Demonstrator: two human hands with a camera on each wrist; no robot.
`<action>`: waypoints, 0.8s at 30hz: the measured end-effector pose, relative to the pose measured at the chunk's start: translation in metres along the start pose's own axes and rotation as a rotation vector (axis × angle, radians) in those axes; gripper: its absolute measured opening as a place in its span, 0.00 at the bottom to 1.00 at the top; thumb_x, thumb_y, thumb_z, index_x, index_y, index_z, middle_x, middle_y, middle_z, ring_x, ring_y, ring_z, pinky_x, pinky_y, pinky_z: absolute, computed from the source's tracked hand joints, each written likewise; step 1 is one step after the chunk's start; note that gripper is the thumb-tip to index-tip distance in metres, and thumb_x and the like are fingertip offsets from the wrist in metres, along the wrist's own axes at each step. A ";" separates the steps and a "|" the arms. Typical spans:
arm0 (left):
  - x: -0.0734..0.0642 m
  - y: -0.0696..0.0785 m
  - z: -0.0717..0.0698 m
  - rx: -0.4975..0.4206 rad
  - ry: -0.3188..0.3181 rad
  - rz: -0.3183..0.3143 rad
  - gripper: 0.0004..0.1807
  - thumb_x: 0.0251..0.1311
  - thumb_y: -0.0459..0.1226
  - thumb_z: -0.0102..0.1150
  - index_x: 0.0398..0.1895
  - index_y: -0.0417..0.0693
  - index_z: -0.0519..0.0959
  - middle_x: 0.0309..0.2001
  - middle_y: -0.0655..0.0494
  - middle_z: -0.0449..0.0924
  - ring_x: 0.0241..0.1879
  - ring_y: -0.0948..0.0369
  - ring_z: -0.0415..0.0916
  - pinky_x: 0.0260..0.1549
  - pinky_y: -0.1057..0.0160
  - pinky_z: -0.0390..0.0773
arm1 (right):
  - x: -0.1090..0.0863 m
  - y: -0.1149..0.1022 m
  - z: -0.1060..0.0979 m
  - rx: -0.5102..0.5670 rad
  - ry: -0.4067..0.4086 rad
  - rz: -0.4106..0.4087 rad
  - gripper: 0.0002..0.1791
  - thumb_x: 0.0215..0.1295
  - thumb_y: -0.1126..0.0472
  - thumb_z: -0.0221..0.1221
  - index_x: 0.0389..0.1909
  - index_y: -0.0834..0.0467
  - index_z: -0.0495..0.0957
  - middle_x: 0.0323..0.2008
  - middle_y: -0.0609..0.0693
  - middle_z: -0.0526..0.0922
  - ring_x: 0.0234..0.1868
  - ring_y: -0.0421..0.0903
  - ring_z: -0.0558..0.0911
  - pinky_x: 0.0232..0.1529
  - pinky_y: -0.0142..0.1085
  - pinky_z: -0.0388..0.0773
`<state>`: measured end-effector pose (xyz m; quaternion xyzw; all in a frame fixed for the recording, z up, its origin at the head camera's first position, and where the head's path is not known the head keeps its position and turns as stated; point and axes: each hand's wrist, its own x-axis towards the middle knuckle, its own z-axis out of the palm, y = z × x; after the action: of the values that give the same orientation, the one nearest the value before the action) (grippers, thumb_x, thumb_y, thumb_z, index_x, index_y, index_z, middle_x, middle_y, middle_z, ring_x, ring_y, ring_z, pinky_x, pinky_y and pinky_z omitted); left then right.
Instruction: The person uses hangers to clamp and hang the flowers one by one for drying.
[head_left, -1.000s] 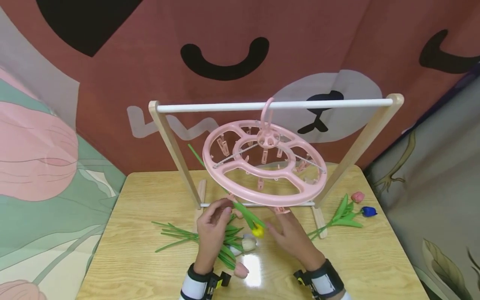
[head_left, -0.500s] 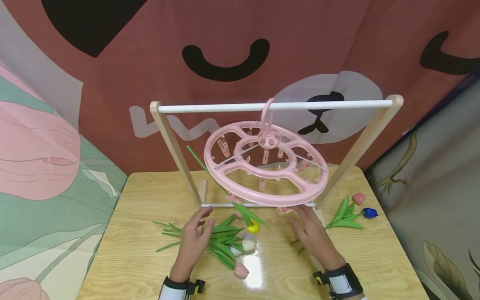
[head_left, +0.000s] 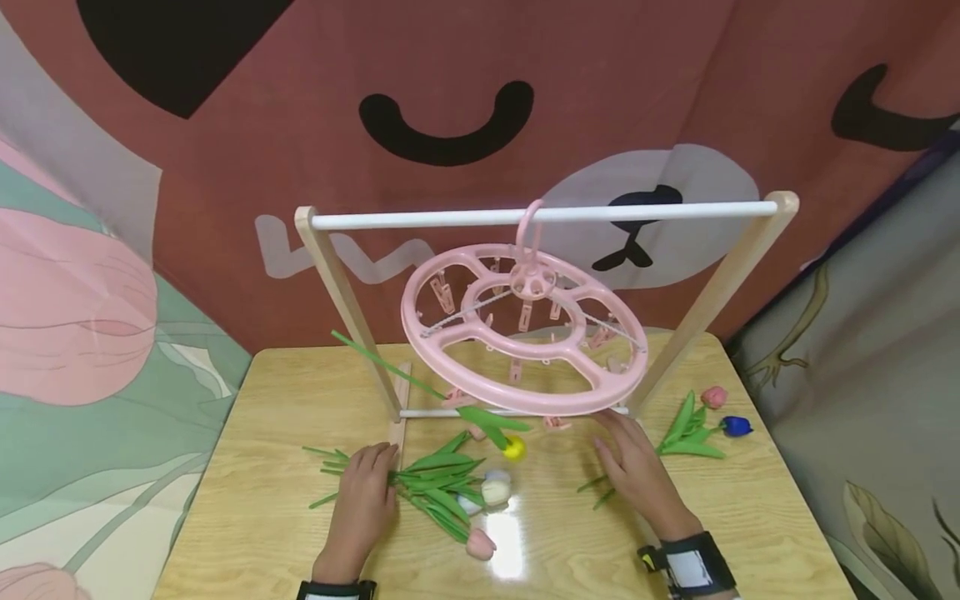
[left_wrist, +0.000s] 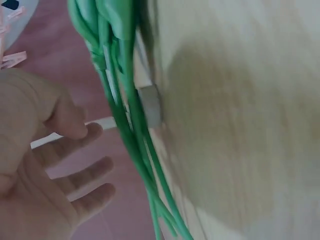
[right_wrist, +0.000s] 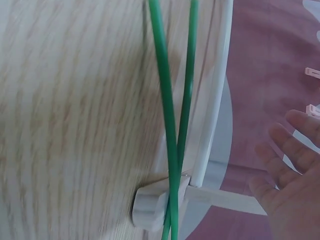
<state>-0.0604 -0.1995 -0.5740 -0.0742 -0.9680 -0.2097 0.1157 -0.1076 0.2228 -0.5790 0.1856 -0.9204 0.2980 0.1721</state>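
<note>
A pink round clip hanger [head_left: 533,282] hangs from the rack's white top bar. At its front left rim a clothespin [head_left: 456,398] holds a yellow tulip [head_left: 514,448] by its stem, bloom slanting down. My left hand [head_left: 363,492] is over the stems of a bundle of artificial tulips [head_left: 438,479]; in the left wrist view its fingers lie loose beside the green stems [left_wrist: 130,115], gripping nothing. Below the hanger's right side, my right hand [head_left: 637,471] holds nothing, fingers relaxed, near two tulip stems [right_wrist: 170,110] seen in the right wrist view.
The wooden rack [head_left: 341,292] stands on the wood-grain table [head_left: 262,533], its lower white bar behind the flowers. A pink tulip [head_left: 714,397] and a blue tulip [head_left: 737,426] lie to the right. A printed curtain [head_left: 450,50] closes off the back.
My left hand has let go of the yellow tulip and moved left and down to the bundle. My right hand has drawn off to the right. The clipped tulip's stem has swung lower left.
</note>
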 end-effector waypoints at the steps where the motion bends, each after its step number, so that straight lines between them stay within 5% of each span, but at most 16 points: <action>1: -0.002 -0.002 0.001 0.035 0.009 0.018 0.26 0.48 0.17 0.62 0.54 0.34 0.82 0.55 0.37 0.83 0.57 0.39 0.77 0.56 0.38 0.80 | -0.001 0.001 0.000 -0.005 -0.006 0.007 0.25 0.69 0.67 0.63 0.67 0.62 0.75 0.66 0.60 0.76 0.66 0.59 0.75 0.72 0.42 0.68; 5: -0.005 -0.010 0.006 0.116 0.017 0.060 0.20 0.48 0.17 0.69 0.46 0.36 0.86 0.48 0.40 0.85 0.52 0.42 0.80 0.49 0.41 0.83 | -0.003 0.004 -0.002 -0.021 -0.017 0.022 0.24 0.70 0.66 0.63 0.66 0.63 0.75 0.66 0.60 0.77 0.66 0.60 0.75 0.65 0.54 0.71; 13: -0.010 -0.021 0.012 0.215 0.015 0.130 0.17 0.44 0.20 0.76 0.39 0.39 0.88 0.39 0.47 0.86 0.43 0.50 0.82 0.40 0.52 0.87 | -0.009 0.008 -0.005 -0.014 -0.008 0.022 0.22 0.69 0.67 0.64 0.63 0.65 0.77 0.64 0.62 0.79 0.64 0.60 0.77 0.74 0.30 0.63; 18: -0.012 -0.025 0.012 0.221 0.042 0.161 0.18 0.41 0.20 0.77 0.39 0.39 0.89 0.37 0.48 0.85 0.40 0.53 0.82 0.38 0.56 0.86 | -0.011 0.008 -0.004 -0.016 -0.031 0.046 0.21 0.71 0.66 0.63 0.63 0.65 0.77 0.64 0.61 0.78 0.64 0.60 0.77 0.65 0.50 0.72; 24: -0.012 -0.022 0.008 0.192 0.118 0.204 0.19 0.39 0.20 0.76 0.39 0.39 0.89 0.37 0.48 0.85 0.40 0.52 0.82 0.36 0.55 0.85 | -0.011 0.003 -0.002 -0.017 -0.034 0.030 0.21 0.69 0.66 0.64 0.62 0.66 0.77 0.62 0.62 0.80 0.63 0.60 0.78 0.63 0.53 0.73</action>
<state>-0.0545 -0.2172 -0.5926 -0.1486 -0.9625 -0.1075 0.1998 -0.0987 0.2290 -0.5833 0.1753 -0.9285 0.2893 0.1533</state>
